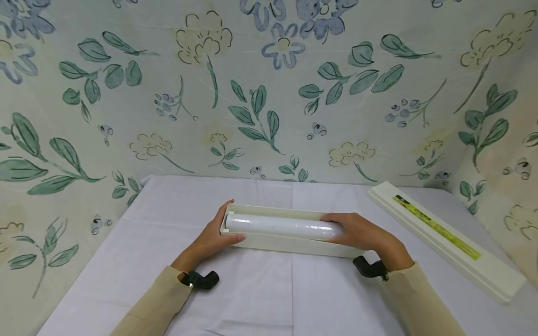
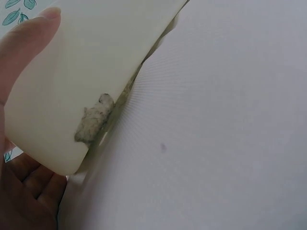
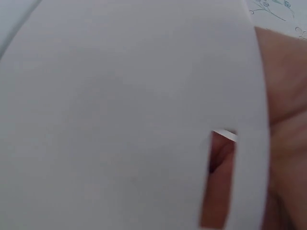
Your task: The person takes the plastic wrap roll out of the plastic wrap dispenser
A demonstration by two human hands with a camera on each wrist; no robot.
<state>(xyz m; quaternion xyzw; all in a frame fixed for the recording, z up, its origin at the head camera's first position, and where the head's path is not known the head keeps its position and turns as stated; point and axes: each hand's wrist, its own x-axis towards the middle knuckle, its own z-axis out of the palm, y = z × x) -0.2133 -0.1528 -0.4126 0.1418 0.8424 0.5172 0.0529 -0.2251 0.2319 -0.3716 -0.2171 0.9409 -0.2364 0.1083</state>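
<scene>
A long off-white plastic box [image 1: 290,244] stands on the white cloth with its top uncovered. Inside lies a shiny white roll of cling film [image 1: 277,225]. My left hand [image 1: 216,233] grips the box's left end, thumb on the near wall and fingers behind. The left wrist view shows that thumb [image 2: 29,45] against the box wall [image 2: 86,62], which carries a grey rough patch. At the right end my right hand [image 1: 361,232] holds the roll, its fingers over the far side. The right wrist view is filled by a white slotted surface [image 3: 129,110], with skin visible through the slot.
An off-white lid [image 1: 445,242] with a yellow-green label lies slanted at the right of the table. White cloth [image 1: 252,289] with fold lines covers the tabletop. A floral curtain [image 1: 269,93] hangs behind and along both sides.
</scene>
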